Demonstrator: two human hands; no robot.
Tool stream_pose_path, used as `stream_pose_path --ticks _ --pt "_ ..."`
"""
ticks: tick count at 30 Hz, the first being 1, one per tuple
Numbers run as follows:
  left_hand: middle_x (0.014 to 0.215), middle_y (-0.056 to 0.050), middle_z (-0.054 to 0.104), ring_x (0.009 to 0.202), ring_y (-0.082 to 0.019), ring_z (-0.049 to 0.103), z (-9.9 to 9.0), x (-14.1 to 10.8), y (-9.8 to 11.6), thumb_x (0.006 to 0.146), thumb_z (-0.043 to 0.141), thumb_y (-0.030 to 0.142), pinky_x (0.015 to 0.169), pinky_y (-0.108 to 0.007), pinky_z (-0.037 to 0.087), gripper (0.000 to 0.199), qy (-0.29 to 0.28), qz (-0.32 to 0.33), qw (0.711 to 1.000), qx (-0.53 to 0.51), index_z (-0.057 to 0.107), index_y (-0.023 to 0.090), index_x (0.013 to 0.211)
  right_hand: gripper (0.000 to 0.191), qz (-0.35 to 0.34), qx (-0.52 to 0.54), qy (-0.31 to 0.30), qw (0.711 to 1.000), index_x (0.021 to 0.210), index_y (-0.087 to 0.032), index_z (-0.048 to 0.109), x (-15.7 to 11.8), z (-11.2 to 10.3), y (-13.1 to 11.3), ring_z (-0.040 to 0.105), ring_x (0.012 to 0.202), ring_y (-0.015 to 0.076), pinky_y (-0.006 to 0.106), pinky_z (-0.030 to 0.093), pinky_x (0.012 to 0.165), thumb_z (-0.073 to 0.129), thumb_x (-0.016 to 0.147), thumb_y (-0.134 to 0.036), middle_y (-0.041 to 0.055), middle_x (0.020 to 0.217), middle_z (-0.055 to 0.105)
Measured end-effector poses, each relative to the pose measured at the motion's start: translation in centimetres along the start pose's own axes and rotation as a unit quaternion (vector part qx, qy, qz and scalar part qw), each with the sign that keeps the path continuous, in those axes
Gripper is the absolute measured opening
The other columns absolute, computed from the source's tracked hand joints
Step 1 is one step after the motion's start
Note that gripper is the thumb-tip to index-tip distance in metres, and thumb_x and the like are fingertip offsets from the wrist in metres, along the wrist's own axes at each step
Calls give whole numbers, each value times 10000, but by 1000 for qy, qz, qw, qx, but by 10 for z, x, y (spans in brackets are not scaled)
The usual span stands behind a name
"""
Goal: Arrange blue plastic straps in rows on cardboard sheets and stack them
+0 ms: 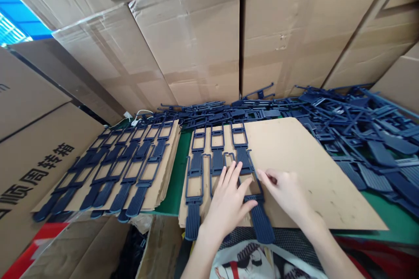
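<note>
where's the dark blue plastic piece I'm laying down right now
The dark blue plastic piece lies third from the left on the near cardboard sheet, between the left hand and right hand.

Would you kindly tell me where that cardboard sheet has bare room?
The cardboard sheet is bare right of the right hand, bordered by the loose parts pile. Left of it, three parts under the left hand crowd it.

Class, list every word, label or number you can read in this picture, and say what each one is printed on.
"顺周转箱": black characters on the side of the cardboard box at the left; the leftmost one is cut at the edge and uncertain.
A dark mark on the upper box at the left edge: cut off, unreadable.
The dark blue plastic parts and cardboard sheet carry no readable text.
</note>
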State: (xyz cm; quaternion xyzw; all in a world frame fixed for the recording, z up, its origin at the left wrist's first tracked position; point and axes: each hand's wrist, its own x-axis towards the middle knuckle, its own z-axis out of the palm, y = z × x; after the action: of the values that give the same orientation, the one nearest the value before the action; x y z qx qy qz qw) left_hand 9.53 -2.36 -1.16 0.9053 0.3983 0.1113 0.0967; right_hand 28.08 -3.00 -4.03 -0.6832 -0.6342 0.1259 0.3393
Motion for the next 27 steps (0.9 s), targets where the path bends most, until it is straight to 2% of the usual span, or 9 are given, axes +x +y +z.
stream_pose_path --ticks 4,7,9,11,13,16,22,27 --pt "1553 -129 149 1436 -264 67 -1 -1 -6 886 535 361 1140 -525 216 523 10 -16 1000 13 389 225 1369 386 -75 12 29 997 643 -195 583 -3 -3 -7 523 551 151 274 376 562 434 922 -416 30 583 575" --pt "1558 -129 121 1435 -264 50 4 -1 -14 926 456 321 1134 -529 224 508 35 -44 998 30 335 216 1408 240 -145 50 30 988 897 -189 652 -2 8 -14 601 850 189 312 466 772 442 928 -301 71 890 664" --pt "1554 -135 140 1434 -262 63 9 -1 -19 943 403 300 1133 -522 238 509 48 -60 996 39 296 193 1430 250 -186 52 16 981 1038 -185 644 0 20 -16 554 1083 217 365 449 927 430 925 -246 95 1126 631" --pt "1542 -148 177 1432 -252 96 14 0 -22 951 357 277 1140 -504 239 533 54 -67 995 50 237 143 1453 287 -210 30 7 977 1113 -176 630 1 31 -17 470 1219 244 420 416 1001 425 917 -222 111 1273 558" --pt "1532 -155 206 1429 -239 122 17 0 -24 948 325 243 1152 -483 228 549 54 -67 994 64 199 90 1460 307 -212 1 4 977 1139 -168 627 1 37 -18 448 1239 263 454 416 1005 426 911 -214 123 1313 527" --pt "1533 -147 200 1429 -232 129 19 0 -25 931 312 197 1163 -464 220 542 50 -69 993 82 229 58 1449 323 -200 -23 4 979 1151 -150 629 -1 39 -21 476 1182 264 452 441 968 415 915 -206 135 1289 541" --pt "1542 -113 194 1432 -220 132 22 -1 -24 905 328 165 1166 -445 221 507 56 -75 991 94 350 91 1405 362 -190 -70 -3 979 1220 -143 596 -5 41 -26 456 1152 274 449 462 902 402 918 -191 134 1313 526" --pt "1545 -91 186 1431 -210 138 22 -1 -23 903 309 152 1168 -437 224 526 61 -73 991 91 315 96 1426 380 -194 -93 -14 976 1256 -153 571 -3 43 -24 437 1157 281 454 448 898 411 913 -190 129 1328 513"
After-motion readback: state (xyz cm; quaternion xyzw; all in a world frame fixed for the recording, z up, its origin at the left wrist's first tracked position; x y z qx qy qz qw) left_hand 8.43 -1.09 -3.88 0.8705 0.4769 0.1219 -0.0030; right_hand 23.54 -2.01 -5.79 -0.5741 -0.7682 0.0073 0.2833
